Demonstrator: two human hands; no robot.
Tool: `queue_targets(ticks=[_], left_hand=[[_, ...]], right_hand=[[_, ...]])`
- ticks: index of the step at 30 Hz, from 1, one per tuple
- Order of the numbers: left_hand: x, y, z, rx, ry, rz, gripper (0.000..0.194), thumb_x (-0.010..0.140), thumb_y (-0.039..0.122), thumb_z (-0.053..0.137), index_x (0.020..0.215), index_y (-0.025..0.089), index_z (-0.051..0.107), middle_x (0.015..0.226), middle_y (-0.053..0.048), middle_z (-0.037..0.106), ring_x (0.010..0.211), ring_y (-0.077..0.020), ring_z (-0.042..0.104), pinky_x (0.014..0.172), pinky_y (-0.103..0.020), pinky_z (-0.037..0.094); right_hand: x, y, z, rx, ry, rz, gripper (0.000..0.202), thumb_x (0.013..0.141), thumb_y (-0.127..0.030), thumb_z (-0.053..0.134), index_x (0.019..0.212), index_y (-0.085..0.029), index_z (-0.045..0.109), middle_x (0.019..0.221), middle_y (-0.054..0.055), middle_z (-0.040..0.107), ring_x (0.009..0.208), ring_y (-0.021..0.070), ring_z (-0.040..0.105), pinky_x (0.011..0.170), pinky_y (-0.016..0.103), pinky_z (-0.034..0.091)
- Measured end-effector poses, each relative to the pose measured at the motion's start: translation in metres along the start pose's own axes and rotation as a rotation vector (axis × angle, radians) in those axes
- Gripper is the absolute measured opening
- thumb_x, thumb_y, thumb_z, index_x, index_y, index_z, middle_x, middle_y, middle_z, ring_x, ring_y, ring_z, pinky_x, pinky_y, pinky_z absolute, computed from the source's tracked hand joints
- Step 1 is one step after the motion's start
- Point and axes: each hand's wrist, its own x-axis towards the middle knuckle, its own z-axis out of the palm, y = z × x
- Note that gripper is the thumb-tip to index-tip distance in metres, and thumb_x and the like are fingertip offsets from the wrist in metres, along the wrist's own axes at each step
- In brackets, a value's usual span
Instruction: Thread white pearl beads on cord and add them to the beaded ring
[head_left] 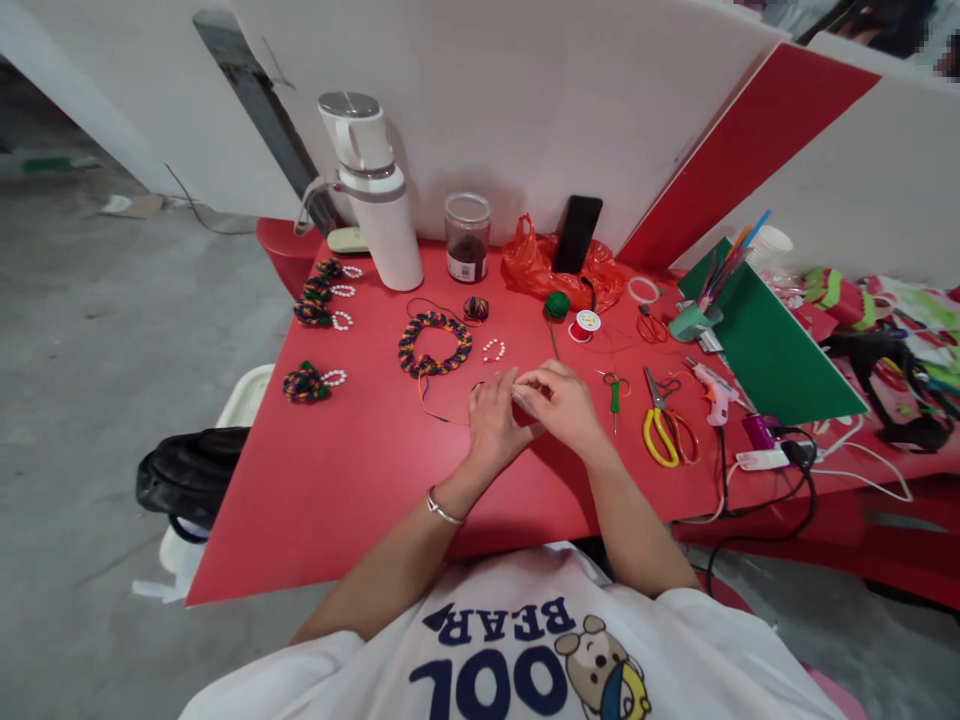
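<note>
Over the middle of the red table (360,480), my left hand (495,420) and my right hand (561,405) meet, fingers drawn together. Between them shows a small whitish, clear item, too small to make out. Just beyond lies a short string of white beads (494,350). A multicoloured braided yarn ring (435,344) rests to the left, its orange cord running toward my left hand. Behind it sits a small multicoloured yarn ball (475,308). A green yarn ball (556,305) and a thread spool (588,321) lie beyond my right hand.
At the left edge are several yarn bundles with bead loops (306,383). A white bottle (386,230), jar (467,240), red bag (525,265) and phone (577,235) line the back. Yellow-handled scissors (660,440), a green-handled tool (616,397), glue gun (718,397) and green board (787,350) are right.
</note>
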Motion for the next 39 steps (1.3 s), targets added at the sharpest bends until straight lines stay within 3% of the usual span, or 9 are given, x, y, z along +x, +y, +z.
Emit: queue_targets(ticks=[9, 12, 15, 19, 23, 27, 33, 36, 39], left_hand=[[0.0, -0.001, 0.001, -0.042, 0.033, 0.0, 0.09, 0.072, 0.05, 0.086, 0.148, 0.022, 0.046, 0.144, -0.017, 0.061, 0.136, -0.0359, 0.055, 0.118, -0.055, 0.036], [0.0, 0.0, 0.0, -0.039, 0.038, 0.01, 0.097, 0.069, 0.053, 0.088, 0.149, 0.021, 0.045, 0.143, -0.018, 0.061, 0.135, -0.0364, 0.055, 0.117, -0.054, 0.037], [0.001, 0.002, -0.002, -0.036, 0.019, 0.001, 0.1, 0.066, 0.052, 0.091, 0.149, 0.021, 0.044, 0.143, -0.017, 0.061, 0.135, -0.0368, 0.055, 0.117, -0.054, 0.037], [0.001, 0.003, -0.003, -0.034, -0.003, -0.024, 0.101, 0.065, 0.052, 0.092, 0.149, 0.022, 0.043, 0.147, -0.016, 0.059, 0.136, -0.0361, 0.054, 0.119, -0.055, 0.035], [0.001, 0.004, -0.004, -0.025, -0.017, -0.037, 0.102, 0.065, 0.052, 0.092, 0.15, 0.023, 0.043, 0.147, -0.016, 0.058, 0.138, -0.0361, 0.053, 0.12, -0.055, 0.033], [0.002, 0.004, -0.005, -0.019, -0.012, -0.043, 0.101, 0.065, 0.052, 0.092, 0.15, 0.024, 0.044, 0.146, -0.016, 0.059, 0.136, -0.0368, 0.054, 0.12, -0.056, 0.033], [0.001, 0.002, -0.003, -0.041, 0.005, -0.012, 0.094, 0.07, 0.051, 0.088, 0.149, 0.022, 0.046, 0.144, -0.017, 0.061, 0.136, -0.0363, 0.055, 0.119, -0.056, 0.035], [0.0, 0.001, -0.001, -0.038, 0.016, -0.019, 0.087, 0.072, 0.048, 0.086, 0.146, 0.022, 0.049, 0.145, -0.016, 0.061, 0.137, -0.0357, 0.054, 0.119, -0.056, 0.035], [0.0, 0.0, 0.0, -0.039, 0.019, -0.016, 0.087, 0.071, 0.046, 0.085, 0.146, 0.021, 0.049, 0.146, -0.017, 0.06, 0.138, -0.0356, 0.054, 0.119, -0.056, 0.035]], right_hand=[[0.0, 0.001, -0.007, -0.03, 0.038, 0.005, 0.016, 0.096, -0.031, 0.064, 0.095, -0.026, 0.08, 0.087, 0.002, 0.066, 0.083, 0.0172, 0.063, 0.074, 0.028, 0.047], [0.006, 0.015, -0.015, -0.057, 0.079, 0.027, 0.021, 0.098, -0.032, 0.06, 0.098, -0.025, 0.08, 0.09, 0.003, 0.068, 0.085, 0.0178, 0.064, 0.08, 0.029, 0.049], [0.014, 0.039, -0.02, -0.264, 0.122, 0.111, 0.021, 0.098, -0.032, 0.06, 0.102, -0.025, 0.08, 0.095, 0.005, 0.069, 0.093, 0.0209, 0.064, 0.084, 0.032, 0.047], [0.022, 0.061, -0.016, -0.474, -0.015, 0.234, 0.02, 0.097, -0.032, 0.064, 0.106, -0.026, 0.08, 0.102, 0.007, 0.071, 0.103, 0.0239, 0.063, 0.082, 0.031, 0.045], [0.025, 0.064, -0.004, -0.514, -0.085, 0.258, 0.018, 0.096, -0.034, 0.066, 0.105, -0.027, 0.08, 0.104, 0.007, 0.072, 0.105, 0.0232, 0.063, 0.081, 0.03, 0.044], [0.024, 0.06, 0.001, -0.414, -0.039, 0.239, 0.013, 0.093, -0.028, 0.069, 0.094, -0.023, 0.08, 0.098, 0.007, 0.071, 0.097, 0.0217, 0.063, 0.081, 0.031, 0.045], [0.009, 0.02, -0.006, 0.178, 0.009, 0.097, 0.014, 0.09, -0.032, 0.071, 0.093, -0.023, 0.081, 0.086, 0.002, 0.067, 0.075, 0.0149, 0.061, 0.072, 0.028, 0.049], [0.002, 0.0, -0.006, 0.177, -0.008, 0.038, 0.013, 0.089, -0.031, 0.072, 0.093, -0.024, 0.082, 0.083, 0.002, 0.065, 0.077, 0.0156, 0.061, 0.072, 0.028, 0.049], [0.001, -0.005, -0.004, 0.083, 0.001, 0.02, 0.011, 0.09, -0.03, 0.073, 0.092, -0.026, 0.082, 0.083, 0.002, 0.065, 0.082, 0.0171, 0.062, 0.076, 0.03, 0.05]])
